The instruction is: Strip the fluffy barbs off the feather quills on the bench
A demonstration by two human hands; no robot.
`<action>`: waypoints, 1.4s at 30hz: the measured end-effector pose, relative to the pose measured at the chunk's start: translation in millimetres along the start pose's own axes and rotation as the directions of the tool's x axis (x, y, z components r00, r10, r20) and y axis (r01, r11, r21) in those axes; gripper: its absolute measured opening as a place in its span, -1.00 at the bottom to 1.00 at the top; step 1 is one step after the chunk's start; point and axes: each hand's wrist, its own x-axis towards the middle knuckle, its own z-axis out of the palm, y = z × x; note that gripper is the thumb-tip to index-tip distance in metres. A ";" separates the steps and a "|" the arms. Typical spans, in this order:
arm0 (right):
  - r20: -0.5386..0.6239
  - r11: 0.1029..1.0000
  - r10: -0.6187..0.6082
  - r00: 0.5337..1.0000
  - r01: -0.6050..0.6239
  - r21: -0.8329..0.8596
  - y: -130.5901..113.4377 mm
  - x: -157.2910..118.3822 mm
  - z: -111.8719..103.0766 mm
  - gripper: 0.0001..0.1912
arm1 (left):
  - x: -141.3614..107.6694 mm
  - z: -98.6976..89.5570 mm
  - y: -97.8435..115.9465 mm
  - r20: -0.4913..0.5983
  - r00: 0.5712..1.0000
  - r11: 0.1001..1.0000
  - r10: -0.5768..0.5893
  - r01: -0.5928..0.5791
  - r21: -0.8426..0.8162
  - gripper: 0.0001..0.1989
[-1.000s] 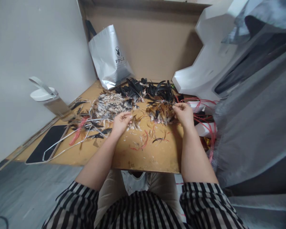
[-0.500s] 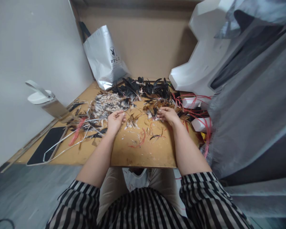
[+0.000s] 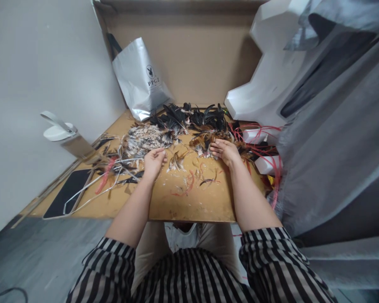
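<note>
My left hand [image 3: 154,163] hovers at the near edge of a pale, speckled feather pile [image 3: 142,141], thumb and fingers pinched together. What sits in that pinch, if anything, is too small to make out. Over a heap of brown feathers [image 3: 205,141], my right hand [image 3: 225,152] has its fingers stretched out, tips at the heap's front edge. Between the hands lies a small clump of brown feathers [image 3: 177,161] on the tan tabletop [image 3: 189,206]. Black feathers [image 3: 173,115] spread along the back.
A silver bag [image 3: 137,80] leans at the back left. A lidded cup [image 3: 72,139] and a dark tablet-like device [image 3: 66,193] are on the left, near white strips [image 3: 91,183]. Red strings [image 3: 259,145] tangle at the right beside white blocks and a grey curtain [image 3: 334,147].
My right hand's fingers have spread and straightened over the brown feathers. My left hand stays pinched in nearly the same place. The view has shifted slightly.
</note>
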 end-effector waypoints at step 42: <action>0.620 0.592 -0.045 0.784 0.520 -0.615 63.3 -38.5 69.0 -0.78 | -0.7 4.7 -1.9 -0.005 0.979 0.968 0.206 -0.203 0.146 -0.72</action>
